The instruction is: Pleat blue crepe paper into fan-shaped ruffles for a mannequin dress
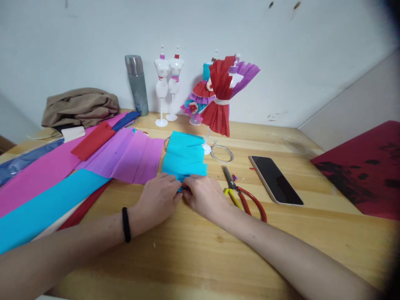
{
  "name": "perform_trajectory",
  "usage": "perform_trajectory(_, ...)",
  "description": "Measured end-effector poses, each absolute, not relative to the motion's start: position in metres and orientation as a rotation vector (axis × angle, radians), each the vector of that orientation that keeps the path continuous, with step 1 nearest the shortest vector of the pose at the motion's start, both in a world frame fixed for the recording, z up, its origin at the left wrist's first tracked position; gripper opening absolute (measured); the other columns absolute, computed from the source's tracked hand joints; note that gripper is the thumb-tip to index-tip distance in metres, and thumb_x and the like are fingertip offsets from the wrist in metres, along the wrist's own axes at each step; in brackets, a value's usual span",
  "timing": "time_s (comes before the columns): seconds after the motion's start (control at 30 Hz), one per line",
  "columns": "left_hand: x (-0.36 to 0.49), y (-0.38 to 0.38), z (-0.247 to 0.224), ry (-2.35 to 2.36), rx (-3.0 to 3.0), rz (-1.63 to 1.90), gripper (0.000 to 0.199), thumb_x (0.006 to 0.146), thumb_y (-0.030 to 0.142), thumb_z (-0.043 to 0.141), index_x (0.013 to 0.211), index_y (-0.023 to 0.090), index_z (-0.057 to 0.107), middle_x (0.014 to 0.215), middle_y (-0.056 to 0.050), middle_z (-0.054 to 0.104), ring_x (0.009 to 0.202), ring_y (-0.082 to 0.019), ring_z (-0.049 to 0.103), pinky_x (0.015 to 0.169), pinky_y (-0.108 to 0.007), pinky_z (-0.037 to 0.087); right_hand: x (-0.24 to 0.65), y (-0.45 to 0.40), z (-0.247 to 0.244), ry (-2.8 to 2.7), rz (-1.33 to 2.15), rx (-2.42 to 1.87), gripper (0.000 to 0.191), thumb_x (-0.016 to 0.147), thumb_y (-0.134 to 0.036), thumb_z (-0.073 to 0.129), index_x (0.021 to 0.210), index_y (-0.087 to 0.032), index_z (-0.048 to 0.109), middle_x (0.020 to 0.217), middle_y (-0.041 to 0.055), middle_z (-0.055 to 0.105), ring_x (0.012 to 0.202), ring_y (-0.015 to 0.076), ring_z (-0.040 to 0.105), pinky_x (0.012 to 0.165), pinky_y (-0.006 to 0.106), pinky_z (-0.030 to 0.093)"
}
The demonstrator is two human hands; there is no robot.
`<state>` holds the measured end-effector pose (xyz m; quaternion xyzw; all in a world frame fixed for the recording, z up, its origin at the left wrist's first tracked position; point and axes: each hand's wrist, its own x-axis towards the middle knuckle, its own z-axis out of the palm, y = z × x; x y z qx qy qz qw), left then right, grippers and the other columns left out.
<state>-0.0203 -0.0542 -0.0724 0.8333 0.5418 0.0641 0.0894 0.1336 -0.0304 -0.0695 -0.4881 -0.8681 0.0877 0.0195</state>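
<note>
A blue piece of crepe paper (184, 153) lies on the wooden table with folds running across it. Its near edge is bunched between my two hands. My left hand (160, 195), with a black band at the wrist, has its fingers curled on the left part of that edge. Pressed close beside it, my right hand (203, 195) pinches the right part, fingers bent inward. The fingertips and the gathered paper under them are mostly hidden. A purple pleated sheet (137, 156) lies just left of the blue paper.
Scissors (233, 185), a wire coil (222, 153) and a phone (276, 180) lie right. Mini mannequins (161, 83), a red-and-purple paper dress (220, 114) and a flask (138, 89) stand behind. Colored paper strips (53, 204) and brown cloth (81, 106) cover the left.
</note>
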Motion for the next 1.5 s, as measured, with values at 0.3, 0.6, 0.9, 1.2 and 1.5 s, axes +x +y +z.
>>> perform_trajectory(0.3, -0.011, -0.044, -0.064, 1.638, 2.534, 0.056, 0.018, 0.084, 0.02, 0.049, 0.083, 0.016, 0.066, 0.083, -0.01, 0.068, 0.084, -0.026, 0.062, 0.064, -0.033, 0.045, 0.142, -0.017, -0.062, -2.591, 0.603, -1.475, 0.021, 0.082, -0.017, 0.054, 0.083, -0.02, 0.075, 0.077, 0.0049, 0.074, 0.068, 0.0172, 0.064, 0.055, 0.026, 0.034)
perform_trajectory(0.6, -0.013, -0.039, -0.066, 1.59, 2.621, 0.075, 0.024, 0.085, 0.012, 0.046, 0.07, 0.016, 0.065, 0.072, -0.009, 0.064, 0.079, -0.024, 0.059, 0.06, -0.03, 0.04, 0.171, -0.01, -0.032, -2.718, 0.776, -1.36, 0.028, 0.076, -0.004, 0.051, 0.078, -0.019, 0.074, 0.081, 0.0021, 0.074, 0.069, 0.0139, 0.062, 0.061, 0.023, 0.039)
perform_trajectory(0.9, -0.017, -0.038, -0.075, 1.586, 2.619, 0.159, 0.022, 0.083, 0.012, 0.048, 0.069, 0.016, 0.064, 0.071, -0.007, 0.063, 0.075, -0.021, 0.057, 0.059, -0.029, 0.038, 0.176, -0.015, -0.026, -2.979, 1.05, -1.059, 0.033, 0.077, -0.004, 0.052, 0.089, -0.023, 0.077, 0.084, -0.0002, 0.075, 0.073, 0.0143, 0.064, 0.063, 0.023, 0.041)
perform_trajectory(1.2, -0.016, -0.039, -0.072, 1.582, 2.618, 0.137, 0.02, 0.084, 0.013, 0.05, 0.071, 0.016, 0.065, 0.073, -0.007, 0.064, 0.078, -0.022, 0.058, 0.06, -0.03, 0.039, 0.179, -0.017, -0.021, -3.052, 1.305, -0.794, 0.031, 0.07, 0.001, 0.055, 0.075, -0.021, 0.076, 0.07, -0.0028, 0.072, 0.065, 0.0109, 0.059, 0.059, 0.021, 0.037)
perform_trajectory(1.5, -0.019, -0.047, -0.068, 1.487, 2.688, 0.014, 0.024, 0.091, 0.017, 0.047, 0.077, 0.016, 0.067, 0.084, -0.008, 0.065, 0.087, -0.025, 0.056, 0.064, -0.031, 0.043, 0.168, 0.001, -0.048, -2.574, 0.654, -1.227, 0.023, 0.081, -0.009, 0.052, 0.086, -0.018, 0.072, 0.085, 0.0025, 0.073, 0.074, 0.0147, 0.062, 0.067, 0.024, 0.042)
